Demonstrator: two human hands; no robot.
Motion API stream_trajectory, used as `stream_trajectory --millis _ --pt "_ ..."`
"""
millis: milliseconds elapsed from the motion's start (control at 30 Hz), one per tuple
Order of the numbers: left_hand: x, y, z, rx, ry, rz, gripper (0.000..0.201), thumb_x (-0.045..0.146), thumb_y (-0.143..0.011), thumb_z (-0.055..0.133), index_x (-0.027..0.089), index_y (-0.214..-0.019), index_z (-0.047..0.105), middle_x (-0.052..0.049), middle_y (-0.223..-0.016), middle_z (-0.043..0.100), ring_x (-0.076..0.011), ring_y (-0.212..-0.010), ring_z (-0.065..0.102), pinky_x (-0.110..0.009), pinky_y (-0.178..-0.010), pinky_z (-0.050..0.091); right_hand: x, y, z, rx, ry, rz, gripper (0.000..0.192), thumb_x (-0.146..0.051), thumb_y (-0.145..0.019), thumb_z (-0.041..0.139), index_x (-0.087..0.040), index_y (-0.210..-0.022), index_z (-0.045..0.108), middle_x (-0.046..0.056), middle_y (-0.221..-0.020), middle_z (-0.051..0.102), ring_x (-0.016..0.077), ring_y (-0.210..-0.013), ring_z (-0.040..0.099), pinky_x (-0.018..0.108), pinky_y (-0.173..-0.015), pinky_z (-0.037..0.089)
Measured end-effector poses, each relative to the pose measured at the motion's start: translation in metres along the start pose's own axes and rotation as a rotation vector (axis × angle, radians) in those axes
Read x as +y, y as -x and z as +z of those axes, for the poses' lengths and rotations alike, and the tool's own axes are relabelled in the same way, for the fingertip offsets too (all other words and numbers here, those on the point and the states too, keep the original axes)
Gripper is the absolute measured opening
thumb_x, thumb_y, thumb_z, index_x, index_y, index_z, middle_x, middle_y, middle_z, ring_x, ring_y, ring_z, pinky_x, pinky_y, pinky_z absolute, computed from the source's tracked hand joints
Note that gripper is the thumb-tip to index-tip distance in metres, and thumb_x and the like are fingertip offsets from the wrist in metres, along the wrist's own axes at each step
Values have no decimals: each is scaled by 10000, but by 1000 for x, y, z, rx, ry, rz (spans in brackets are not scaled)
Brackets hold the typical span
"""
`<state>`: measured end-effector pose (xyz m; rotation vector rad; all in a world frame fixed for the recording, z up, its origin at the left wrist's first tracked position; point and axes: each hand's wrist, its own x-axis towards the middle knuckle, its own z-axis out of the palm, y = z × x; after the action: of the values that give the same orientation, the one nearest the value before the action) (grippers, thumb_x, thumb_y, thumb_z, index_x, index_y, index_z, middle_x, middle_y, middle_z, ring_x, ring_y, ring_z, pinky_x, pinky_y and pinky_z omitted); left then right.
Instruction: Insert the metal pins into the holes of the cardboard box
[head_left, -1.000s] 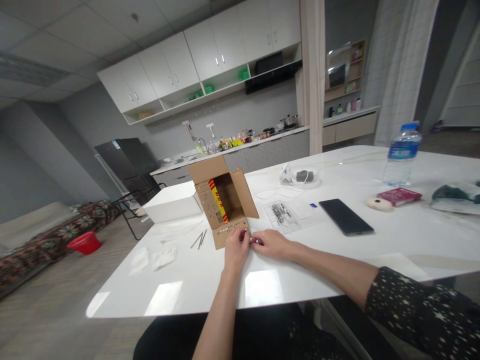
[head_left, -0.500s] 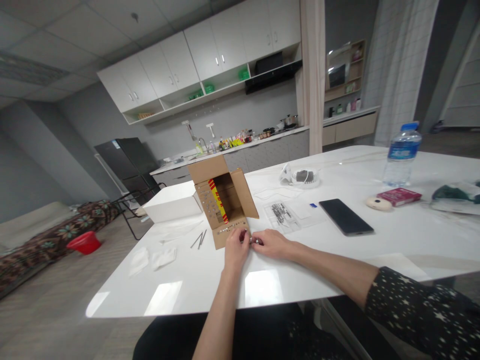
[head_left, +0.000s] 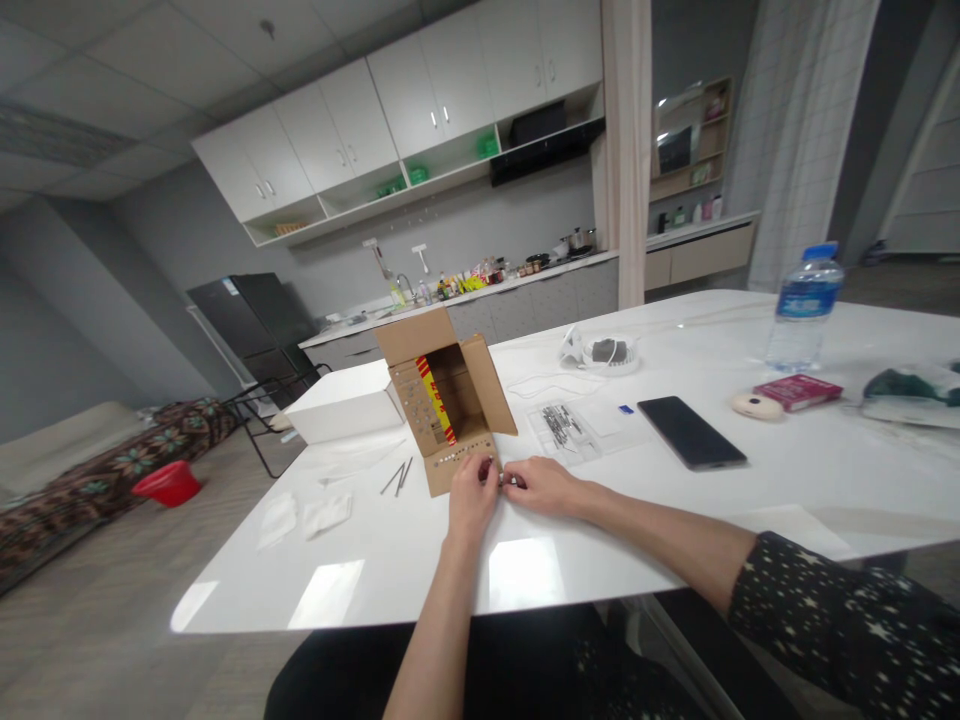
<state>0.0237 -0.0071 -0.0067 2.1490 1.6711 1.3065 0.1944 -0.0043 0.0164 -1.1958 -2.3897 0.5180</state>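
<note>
Almost nothing changed against the two earlier frames: your left hand and right hand stayed fingertip to fingertip, pinched shut on a small silvery metal part, at the front flap of the open brown cardboard box on the white glossy table. Only the view drifted slightly. So you looked mid-step on that part, with the pair of thin dark rods left of the box and the black smartphone untouched.

Table: my white table fills the frame's middle.
Centre: open cardboard box, white box.
Right: black phone, water bottle, red booklet.
</note>
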Motion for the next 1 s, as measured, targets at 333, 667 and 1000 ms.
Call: stream_trajectory --millis 333,667,1000 --pt "2 1 -1 -23 18 7 138 234 -857 522 193 -898 646 -46 -854 661 -167 -773 608 -307 -755 475 -1 0 -1 -9 -13 -4 233 -320 -855 504 -224 -934 701 25 -819 714 172 -723 608 248 -624 342" --pt "1 2 -1 -34 32 10 131 230 -860 520 187 -872 644 -49 -860 670 -166 -774 605 -307 -751 475 -5 3 -6 -12 -17 -1 218 -316 -862 513 -215 -917 698 27 -822 719 173 -722 618 245 -616 349" --pt "3 2 -2 -43 14 5 142 237 -864 520 191 -880 653 -46 -875 678 -166 -801 614 -296 -759 473 -4 2 -5 -7 -1 -8 225 -308 -865 508 -216 -920 706 29 -842 728 178 -743 628 254 -620 342"
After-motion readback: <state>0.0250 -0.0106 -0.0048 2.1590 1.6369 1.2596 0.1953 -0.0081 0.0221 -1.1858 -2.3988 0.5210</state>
